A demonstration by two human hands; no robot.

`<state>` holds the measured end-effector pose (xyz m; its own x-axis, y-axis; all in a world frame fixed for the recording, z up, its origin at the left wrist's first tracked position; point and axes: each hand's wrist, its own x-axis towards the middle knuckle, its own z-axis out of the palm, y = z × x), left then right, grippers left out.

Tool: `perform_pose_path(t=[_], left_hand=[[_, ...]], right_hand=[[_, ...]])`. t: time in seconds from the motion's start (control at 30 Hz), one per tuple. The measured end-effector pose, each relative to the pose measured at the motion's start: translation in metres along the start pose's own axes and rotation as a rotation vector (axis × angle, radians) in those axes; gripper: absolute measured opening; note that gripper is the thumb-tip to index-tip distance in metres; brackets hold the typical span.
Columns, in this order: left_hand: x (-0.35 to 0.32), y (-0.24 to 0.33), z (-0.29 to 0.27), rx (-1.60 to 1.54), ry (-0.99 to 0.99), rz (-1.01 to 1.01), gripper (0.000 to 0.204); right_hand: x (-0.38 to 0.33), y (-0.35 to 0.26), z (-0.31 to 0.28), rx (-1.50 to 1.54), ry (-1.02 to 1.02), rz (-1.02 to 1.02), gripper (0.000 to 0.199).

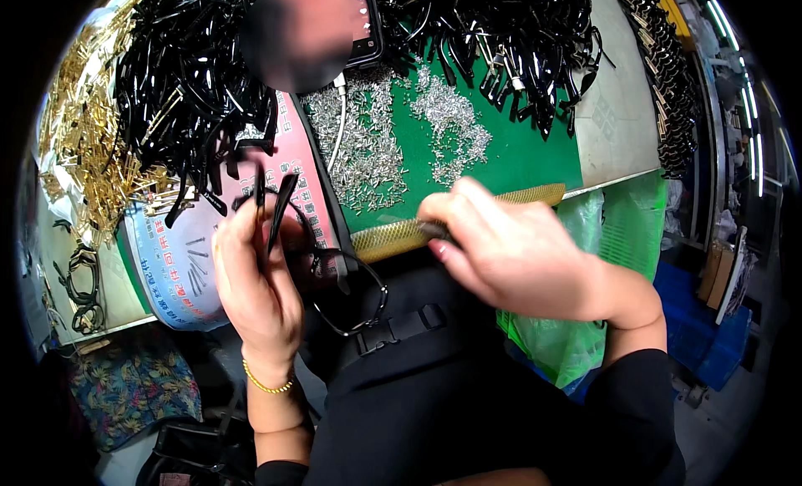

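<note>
My left hand (255, 277) holds a black eyeglass frame (351, 290) by one side, with two thin black temple arms (280, 206) sticking up between its fingers. The frame's lens rims hang below and to the right of the hand, over my lap. My right hand (510, 248) is closed on a small dark tool (434, 229) whose tip lies at the table's front edge, on a strip of gold mesh (468, 214). Two heaps of tiny silver screws (451, 127) lie on the green mat (535, 160) just beyond the right hand.
Large piles of black eyeglass parts (184, 85) cover the back of the table, with gold metal pieces (83, 143) at the left. A phone (368, 35) stands at the back centre. A round printed fan (180, 260) lies at left; a green plastic bag (576, 319) hangs at right.
</note>
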<state>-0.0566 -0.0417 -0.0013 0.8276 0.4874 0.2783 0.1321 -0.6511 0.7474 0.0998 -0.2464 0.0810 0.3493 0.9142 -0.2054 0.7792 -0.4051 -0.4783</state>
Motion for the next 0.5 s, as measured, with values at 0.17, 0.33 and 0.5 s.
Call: perform_pose_path(t=[0.17,0.33,0.5], left_hand=[[0.025,0.003,0.007,-0.067,-0.103,0.044,0.032],[0.023,0.005,0.013,-0.459,0.09,-0.038,0.025],[0.016,0.005,0.003,-0.602,0.293,-0.112,0.026]], right_hand=[[-0.007,0.018,-0.006,-0.206,-0.045,0.026,0.041],[-0.007,0.02,-0.005,-0.229,-0.093,0.029,0.058],[-0.006,0.022,0.0,-0.228,-0.038,0.0,0.058]])
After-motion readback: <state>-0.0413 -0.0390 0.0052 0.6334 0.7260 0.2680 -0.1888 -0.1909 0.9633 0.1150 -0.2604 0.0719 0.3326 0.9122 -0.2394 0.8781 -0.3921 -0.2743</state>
